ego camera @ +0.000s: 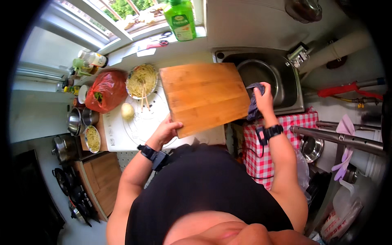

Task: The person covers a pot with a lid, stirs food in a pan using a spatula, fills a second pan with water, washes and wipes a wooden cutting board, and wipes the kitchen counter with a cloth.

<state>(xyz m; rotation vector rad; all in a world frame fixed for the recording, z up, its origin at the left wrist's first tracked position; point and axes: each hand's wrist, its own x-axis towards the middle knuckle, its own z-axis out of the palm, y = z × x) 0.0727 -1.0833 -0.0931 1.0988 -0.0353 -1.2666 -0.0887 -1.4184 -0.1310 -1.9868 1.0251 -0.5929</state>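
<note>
A wooden cutting board (pixel 205 95) is held up before me, between the white countertop mat and the sink. My left hand (pixel 168 128) grips its near left corner, thumb on top. At the board's right edge, my right hand (pixel 264 97) is shut on a dark striped cloth (pixel 254 105), which hangs against that edge. Left of the board stands a bowl of pale shredded food (pixel 141 78) with chopsticks (pixel 144 99) resting in it. A peeled, round, pale vegetable (pixel 127 111), perhaps a potato, lies on the white mat (pixel 122 134).
The steel sink (pixel 292 88) holds a large round basin (pixel 275 73). A red plastic bag (pixel 107 90), a second bowl of shreds (pixel 92 139) and metal bowls (pixel 74 121) are at left. Scissors (pixel 163 38) and a green bottle (pixel 182 23) occupy the sill. A checked cloth (pixel 260 153) hangs at right.
</note>
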